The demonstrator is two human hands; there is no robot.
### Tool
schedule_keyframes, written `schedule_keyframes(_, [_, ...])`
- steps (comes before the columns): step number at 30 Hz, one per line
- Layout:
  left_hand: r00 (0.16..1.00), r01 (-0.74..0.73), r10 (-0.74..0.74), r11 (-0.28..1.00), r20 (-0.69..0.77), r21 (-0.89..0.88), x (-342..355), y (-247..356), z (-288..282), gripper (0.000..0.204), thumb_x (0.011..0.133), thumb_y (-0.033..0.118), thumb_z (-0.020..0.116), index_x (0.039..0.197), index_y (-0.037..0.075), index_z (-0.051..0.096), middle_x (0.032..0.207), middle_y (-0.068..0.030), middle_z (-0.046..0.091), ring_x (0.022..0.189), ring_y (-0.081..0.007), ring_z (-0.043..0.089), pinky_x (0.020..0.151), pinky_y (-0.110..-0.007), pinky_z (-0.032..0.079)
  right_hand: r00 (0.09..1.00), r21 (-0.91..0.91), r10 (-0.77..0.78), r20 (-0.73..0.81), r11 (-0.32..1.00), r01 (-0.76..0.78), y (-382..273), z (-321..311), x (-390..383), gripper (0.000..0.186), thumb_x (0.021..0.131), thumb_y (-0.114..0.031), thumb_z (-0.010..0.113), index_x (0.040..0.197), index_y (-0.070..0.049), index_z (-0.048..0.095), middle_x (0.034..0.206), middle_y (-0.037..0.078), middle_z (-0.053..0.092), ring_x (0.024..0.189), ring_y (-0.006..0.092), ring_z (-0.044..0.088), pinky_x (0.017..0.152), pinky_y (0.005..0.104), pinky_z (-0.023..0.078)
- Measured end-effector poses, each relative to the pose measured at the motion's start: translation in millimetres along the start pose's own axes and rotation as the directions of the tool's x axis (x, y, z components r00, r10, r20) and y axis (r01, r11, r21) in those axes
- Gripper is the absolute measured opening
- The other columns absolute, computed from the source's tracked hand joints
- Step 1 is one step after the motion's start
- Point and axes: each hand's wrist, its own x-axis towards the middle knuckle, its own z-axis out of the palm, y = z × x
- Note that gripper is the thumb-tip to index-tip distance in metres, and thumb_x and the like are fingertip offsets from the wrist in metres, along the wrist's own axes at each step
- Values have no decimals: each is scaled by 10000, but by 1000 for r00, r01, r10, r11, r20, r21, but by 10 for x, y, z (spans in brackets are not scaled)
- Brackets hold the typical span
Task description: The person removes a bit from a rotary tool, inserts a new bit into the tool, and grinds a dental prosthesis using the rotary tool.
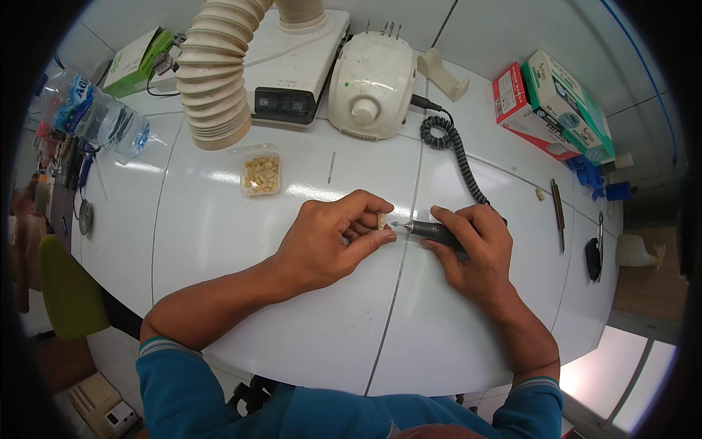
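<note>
My left hand (333,241) is closed around a small pale piece (382,219), pinched between thumb and fingertips. Just right of it, the pointed greyish tip (397,224) of a black rotary handpiece (435,231) faces the piece; I cannot tell if they touch. My right hand (479,256) grips the handpiece, whose coiled black cord (457,157) runs up to a white control unit (365,84) at the back. A clear plastic box (261,174) of small cream-coloured pieces sits beyond my left hand.
A ribbed extraction hose (213,95) hangs over a white machine (301,66). A thin rod (332,167) lies mid-table. Water bottle (95,110) and tools stand left; stacked boxes (548,110), thin instruments (557,216) and a black tool (592,260) are right. A person's arm shows at far left.
</note>
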Motion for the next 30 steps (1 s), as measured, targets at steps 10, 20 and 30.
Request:
schedule_keyframes(10, [999,48,-48,999,6,26,26,85,-6,289,1024,54,817,1285,-21,721,956,-128,829,855,-170,814,774,-297,650,998,-29,-50,-33,998,49,2,-3,2,507,774,-226,986,1243,-101,839,904,24,669,780,207,629,677,372,474])
schedule_keyframes(20, [997,79,-78,995,-7,57,27,43,18,311,1009,136,874,1196,-50,708,946,-152,834,856,-168,818,786,-294,650,998,-44,-60,-34,997,59,-6,8,-14,485,801,-227,961,1253,-103,840,860,16,636,748,200,612,649,368,471])
schedule_keyframes(30, [989,144,-145,989,32,17,40,127,1,217,1077,13,728,1260,-55,633,1020,-156,847,953,-164,832,770,-243,622,996,-95,-83,-46,992,78,-25,27,-30,442,846,-219,938,1263,-115,833,842,21,624,728,211,605,630,377,466])
